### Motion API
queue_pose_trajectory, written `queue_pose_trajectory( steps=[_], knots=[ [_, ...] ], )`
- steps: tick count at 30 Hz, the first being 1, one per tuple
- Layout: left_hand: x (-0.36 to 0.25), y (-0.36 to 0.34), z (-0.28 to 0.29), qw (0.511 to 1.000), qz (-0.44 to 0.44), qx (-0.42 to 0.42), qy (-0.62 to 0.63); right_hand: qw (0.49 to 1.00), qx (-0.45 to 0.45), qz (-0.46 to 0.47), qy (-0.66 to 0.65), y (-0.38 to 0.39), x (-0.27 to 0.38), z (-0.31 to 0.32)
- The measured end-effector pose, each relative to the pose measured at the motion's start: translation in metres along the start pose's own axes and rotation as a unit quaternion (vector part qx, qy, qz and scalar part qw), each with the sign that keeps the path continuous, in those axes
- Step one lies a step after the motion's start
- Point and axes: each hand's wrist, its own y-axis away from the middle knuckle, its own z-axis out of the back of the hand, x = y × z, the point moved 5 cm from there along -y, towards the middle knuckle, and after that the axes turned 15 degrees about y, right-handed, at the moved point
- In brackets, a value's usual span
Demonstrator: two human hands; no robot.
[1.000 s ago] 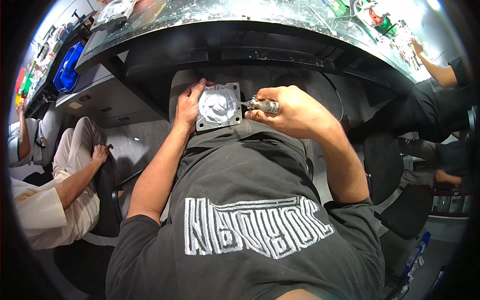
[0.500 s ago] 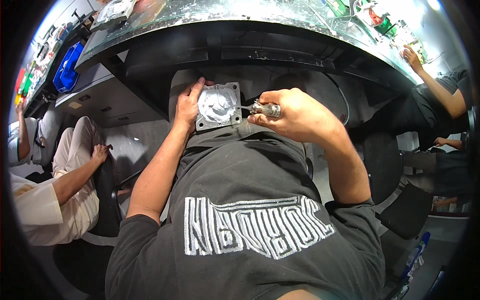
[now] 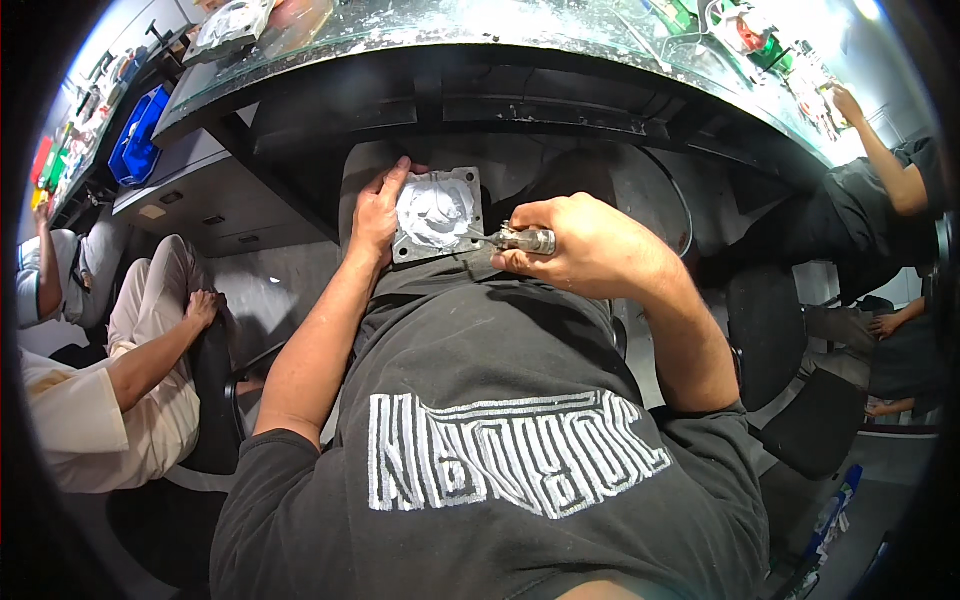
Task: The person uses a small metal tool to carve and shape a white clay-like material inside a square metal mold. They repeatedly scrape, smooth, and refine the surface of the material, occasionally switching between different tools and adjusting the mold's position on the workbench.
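Observation:
My left hand [image 3: 376,214] grips the left edge of a square grey metal mould plate [image 3: 472,244], thumb at its upper corner. Holes show at the plate's corners, and its round recess [image 3: 436,210] looks silvery white. The plate rests at my lap, tilted toward me. Closed around a slim hand tool [image 3: 530,241] with a shiny, ridged grey body, my right hand [image 3: 590,243] is just right of the plate. The tool's thin shaft points left, and its tip meets the lower right side of the recess. What exact kind of tool it is cannot be made out.
A dark-framed workbench [image 3: 400,75] with a glass-like top spans the far side. Blue bins [image 3: 138,135] stand at the left, above grey drawers [image 3: 200,205]. A seated person [image 3: 150,370] is on my left; another person [image 3: 890,190] reaches over the bench at right.
My right hand and the tool have shifted slightly down and left, taking the tip lower along the recess. The plate and my left hand stay nearly still. The right-hand person's hand has moved.

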Motion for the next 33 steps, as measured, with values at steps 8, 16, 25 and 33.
queue_pose_trajectory(
  steps=[8,16,25,33],
  knots=[
    [0.002,0.003,0.0,1.0,0.012,-0.004,0.011,0.998,-0.059,0.035,-0.012,-0.006,0.007,-0.001],
    [-0.003,0.006,-0.006,1.0,-0.007,-0.008,-0.004,0.994,-0.105,0.035,-0.002,-0.005,0.015,0.005],
    [0.0,0.005,-0.005,1.0,0.002,-0.004,0.007,0.999,0.018,0.025,0.024,0.005,0.012,-0.002],
    [-0.001,0.004,-0.003,1.0,0.017,-0.014,-0.006,0.997,-0.063,0.047,-0.014,-0.005,0.015,-0.004]
  ],
)
